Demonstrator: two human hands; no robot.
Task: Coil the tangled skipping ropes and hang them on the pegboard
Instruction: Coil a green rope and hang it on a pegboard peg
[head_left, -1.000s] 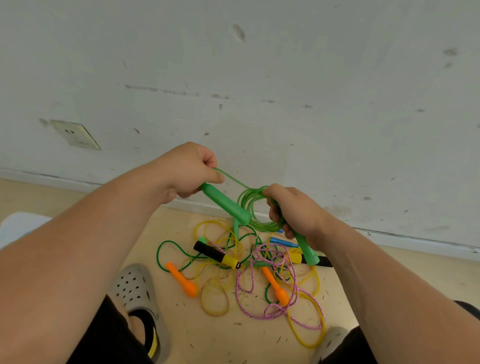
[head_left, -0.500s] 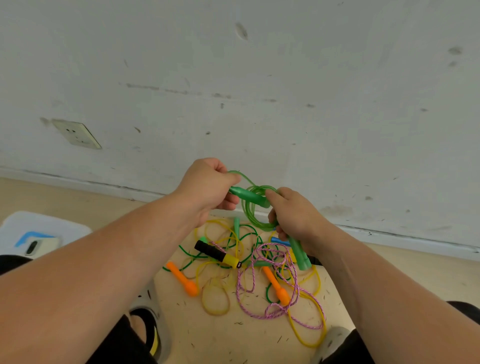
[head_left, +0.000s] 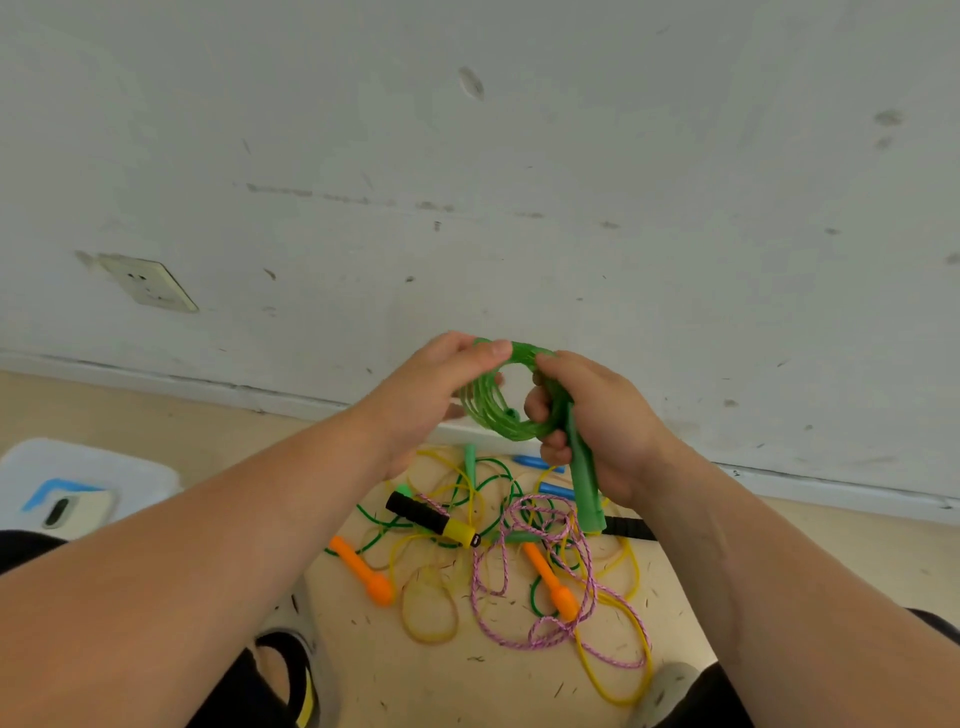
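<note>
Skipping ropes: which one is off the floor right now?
The light green rope, wound in a coil and gripped by the left hand and right hand. The pink rope and the rest lie tangled on the floor.

One head-worn camera looked forward and down from close above, the wall (head_left: 571, 156) at twelve o'clock, the floor (head_left: 441, 691) at six.

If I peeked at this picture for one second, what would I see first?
In the middle, the left hand pinches and the right hand grips a coiled ring of see-through green plastic skipping rope. Below them, on the pale floor, lies a bright tangle of pink, yellow and green ropes with orange handles.
</note>
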